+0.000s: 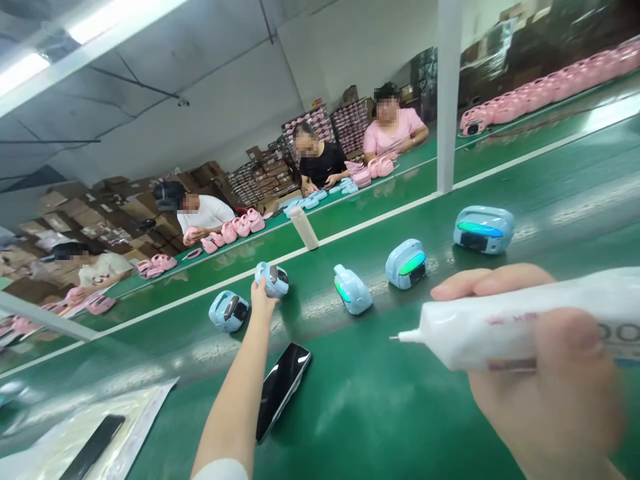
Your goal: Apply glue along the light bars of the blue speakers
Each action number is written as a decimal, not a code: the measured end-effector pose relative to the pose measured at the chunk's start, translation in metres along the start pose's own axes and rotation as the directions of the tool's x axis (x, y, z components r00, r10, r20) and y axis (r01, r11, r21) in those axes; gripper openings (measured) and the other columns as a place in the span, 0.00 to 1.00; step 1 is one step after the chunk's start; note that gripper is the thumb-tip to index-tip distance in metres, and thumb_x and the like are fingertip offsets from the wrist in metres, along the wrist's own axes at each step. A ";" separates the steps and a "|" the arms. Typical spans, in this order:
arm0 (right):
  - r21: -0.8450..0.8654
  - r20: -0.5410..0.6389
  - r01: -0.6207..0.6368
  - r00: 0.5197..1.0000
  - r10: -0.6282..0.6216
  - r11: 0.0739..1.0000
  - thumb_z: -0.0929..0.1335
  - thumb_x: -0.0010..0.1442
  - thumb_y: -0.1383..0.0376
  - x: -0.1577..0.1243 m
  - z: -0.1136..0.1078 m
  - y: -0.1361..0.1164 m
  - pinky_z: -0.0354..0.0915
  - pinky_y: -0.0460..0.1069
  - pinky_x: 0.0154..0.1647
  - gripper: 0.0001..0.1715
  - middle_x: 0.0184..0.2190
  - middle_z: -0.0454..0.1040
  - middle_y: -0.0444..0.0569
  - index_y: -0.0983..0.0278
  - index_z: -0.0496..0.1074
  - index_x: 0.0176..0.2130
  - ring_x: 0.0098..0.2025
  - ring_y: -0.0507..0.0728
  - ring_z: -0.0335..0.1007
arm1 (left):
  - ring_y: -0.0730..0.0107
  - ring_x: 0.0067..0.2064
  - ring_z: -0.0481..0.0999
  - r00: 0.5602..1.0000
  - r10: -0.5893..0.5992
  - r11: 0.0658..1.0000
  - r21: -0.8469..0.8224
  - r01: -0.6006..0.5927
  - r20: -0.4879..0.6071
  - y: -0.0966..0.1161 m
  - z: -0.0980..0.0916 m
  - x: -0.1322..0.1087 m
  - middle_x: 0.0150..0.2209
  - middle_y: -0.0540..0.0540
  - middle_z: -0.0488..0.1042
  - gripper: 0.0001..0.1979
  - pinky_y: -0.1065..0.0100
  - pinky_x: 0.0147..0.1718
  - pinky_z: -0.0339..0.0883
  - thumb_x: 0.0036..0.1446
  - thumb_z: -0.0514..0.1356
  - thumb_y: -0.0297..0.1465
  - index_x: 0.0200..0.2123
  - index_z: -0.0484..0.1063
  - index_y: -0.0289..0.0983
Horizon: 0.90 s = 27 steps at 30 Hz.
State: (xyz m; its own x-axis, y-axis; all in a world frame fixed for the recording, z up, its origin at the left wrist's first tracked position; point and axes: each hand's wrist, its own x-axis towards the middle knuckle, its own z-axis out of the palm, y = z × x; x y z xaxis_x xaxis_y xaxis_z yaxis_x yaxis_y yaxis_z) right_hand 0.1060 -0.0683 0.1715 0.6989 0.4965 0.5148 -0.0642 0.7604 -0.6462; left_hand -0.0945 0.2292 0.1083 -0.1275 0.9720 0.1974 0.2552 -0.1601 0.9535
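Note:
My right hand (550, 393), large and close at the right, is wrapped around a white glue tube (490, 320) whose thin nozzle points left. My left hand (263, 299) stretches far forward over the green belt, its fingers closed at the handle of a light-blue handled device (277, 281) with a dark front panel. Just left of it stands another light-blue device (229, 311). To the right are a tilted device (353, 291), one with a lit green strip (407, 264) and one with a green-blue strip (484, 230).
A black phone (283, 387) lies beside my left forearm. At lower left, a dark flat object (93, 450) rests on a pale sheet (145, 427). A white post (445, 100) and a pale cylinder (304, 228) stand beyond. Several co-workers handle pink casings (243, 225) across the line.

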 end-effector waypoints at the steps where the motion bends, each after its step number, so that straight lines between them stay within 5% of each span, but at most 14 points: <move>1: -0.005 0.000 -0.004 1.000 0.004 1.000 0.67 0.63 0.49 0.002 -0.001 0.000 0.66 0.46 0.24 0.17 0.34 0.70 0.48 0.59 0.71 0.35 0.33 0.57 0.66 | 0.65 0.42 0.74 1.000 -0.004 1.000 0.018 0.004 0.009 -0.007 0.003 0.000 0.45 0.43 0.71 0.16 0.60 0.39 0.72 0.61 0.56 0.36 0.49 0.67 0.34; 8: -0.012 -0.040 0.011 0.999 -0.011 1.000 0.67 0.64 0.50 0.009 -0.010 0.001 0.68 0.46 0.29 0.16 0.33 0.70 0.47 0.60 0.72 0.35 0.35 0.57 0.66 | 0.59 0.50 0.70 1.000 0.018 0.959 0.283 -0.013 -0.012 -0.024 0.005 0.017 0.52 0.41 0.67 0.19 0.52 0.47 0.68 0.60 0.57 0.35 0.52 0.64 0.35; 12: -0.020 -0.070 0.010 0.997 -0.012 1.000 0.68 0.63 0.49 0.013 -0.011 0.001 0.67 0.46 0.30 0.18 0.33 0.70 0.47 0.61 0.71 0.34 0.33 0.56 0.66 | 0.48 0.62 0.54 0.986 0.160 0.879 0.448 -0.164 0.047 -0.014 0.011 0.009 0.64 0.40 0.52 0.26 0.40 0.57 0.51 0.58 0.58 0.33 0.59 0.58 0.39; 14: -0.009 -0.070 0.023 0.997 -0.023 1.000 0.68 0.63 0.50 0.014 -0.011 0.001 0.67 0.46 0.32 0.17 0.33 0.70 0.47 0.61 0.71 0.34 0.34 0.56 0.66 | 0.47 0.65 0.47 0.951 0.222 0.836 0.460 -0.300 0.217 -0.009 0.025 -0.004 0.66 0.41 0.46 0.26 0.39 0.60 0.44 0.58 0.59 0.32 0.59 0.59 0.40; 16: 0.015 -0.051 0.033 0.998 -0.032 0.999 0.67 0.64 0.51 0.013 -0.011 0.001 0.67 0.46 0.34 0.16 0.34 0.70 0.48 0.61 0.71 0.35 0.36 0.57 0.66 | 0.50 0.65 0.49 0.869 0.235 0.805 0.414 -0.425 0.435 -0.004 0.043 -0.015 0.65 0.42 0.50 0.22 0.41 0.60 0.45 0.58 0.59 0.31 0.55 0.64 0.39; 19: 0.030 -0.019 0.049 0.999 -0.049 0.998 0.66 0.65 0.52 0.013 -0.011 0.000 0.66 0.45 0.32 0.16 0.34 0.70 0.48 0.61 0.71 0.35 0.36 0.56 0.66 | 0.57 0.58 0.64 0.718 0.188 0.794 0.327 -0.513 0.670 0.003 0.068 -0.025 0.57 0.41 0.65 0.15 0.47 0.56 0.58 0.58 0.59 0.32 0.49 0.69 0.37; 21: 0.044 -0.013 0.061 0.998 -0.061 0.997 0.65 0.66 0.53 0.014 -0.011 -0.002 0.66 0.44 0.30 0.16 0.34 0.70 0.48 0.61 0.71 0.35 0.34 0.55 0.66 | 0.61 0.51 0.71 0.662 0.158 0.793 0.306 -0.527 0.733 0.009 0.076 -0.026 0.51 0.42 0.70 0.14 0.52 0.50 0.66 0.59 0.58 0.33 0.47 0.69 0.35; 27: 0.088 -0.052 0.091 0.995 -0.087 0.992 0.66 0.66 0.53 0.017 -0.013 -0.012 0.67 0.45 0.31 0.16 0.33 0.70 0.48 0.62 0.71 0.36 0.36 0.56 0.66 | 0.65 0.44 0.72 0.669 0.141 0.777 0.337 -0.531 0.729 0.018 0.059 -0.041 0.41 0.45 0.73 0.09 0.56 0.45 0.68 0.58 0.59 0.34 0.39 0.71 0.33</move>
State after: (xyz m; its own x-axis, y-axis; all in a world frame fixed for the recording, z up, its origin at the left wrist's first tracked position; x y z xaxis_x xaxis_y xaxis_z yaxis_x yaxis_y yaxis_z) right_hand 0.1282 -0.0747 0.1811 0.7376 0.4065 0.5391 -0.0630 0.8364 -0.5445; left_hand -0.0277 0.1968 0.1040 0.6497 0.7535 0.1005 0.5894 -0.5828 0.5595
